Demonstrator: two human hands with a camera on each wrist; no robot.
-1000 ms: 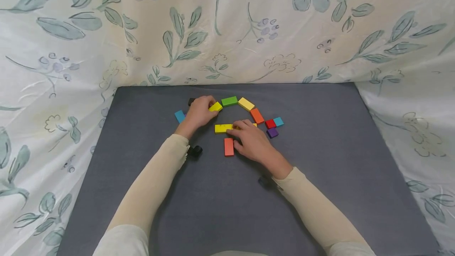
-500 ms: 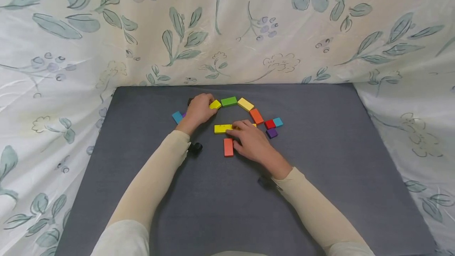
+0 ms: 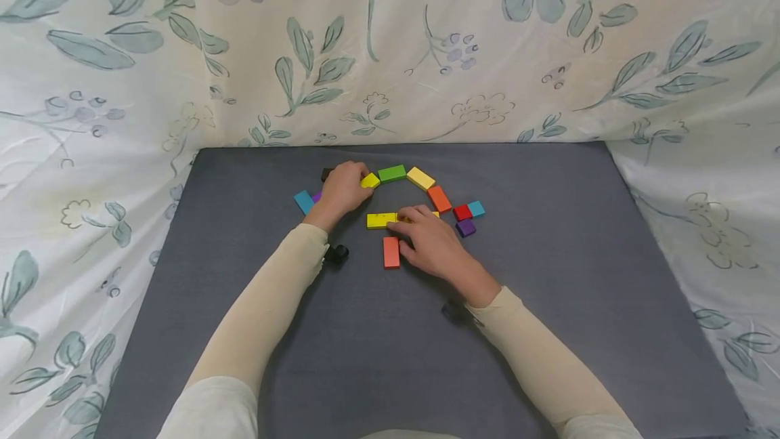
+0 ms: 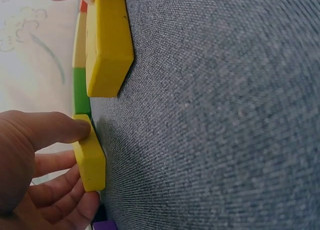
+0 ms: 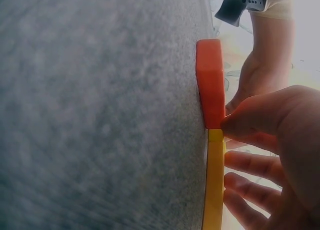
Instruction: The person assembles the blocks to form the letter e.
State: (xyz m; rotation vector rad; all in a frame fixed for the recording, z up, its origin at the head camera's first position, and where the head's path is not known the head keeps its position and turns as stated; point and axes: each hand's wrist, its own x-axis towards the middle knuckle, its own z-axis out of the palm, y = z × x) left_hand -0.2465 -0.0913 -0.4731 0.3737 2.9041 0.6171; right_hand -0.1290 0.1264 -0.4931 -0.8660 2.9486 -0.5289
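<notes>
Hands (image 3: pixel 345 188) touch yellow blocks (image 4: pixel 94 165) on grey cloth (image 3: pixel 378 351)

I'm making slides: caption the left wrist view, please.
Left hand grips a yellow rectangular block beside a green rectangular block on dark grey fabric.

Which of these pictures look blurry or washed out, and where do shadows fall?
Head view: soft shadows beside both sleeves on the gray cloth; left wrist view: weave visible, patterned backdrop pale behind the left hand; right wrist view: gray cloth blurred, backdrop washed out behind the right hand.
</notes>
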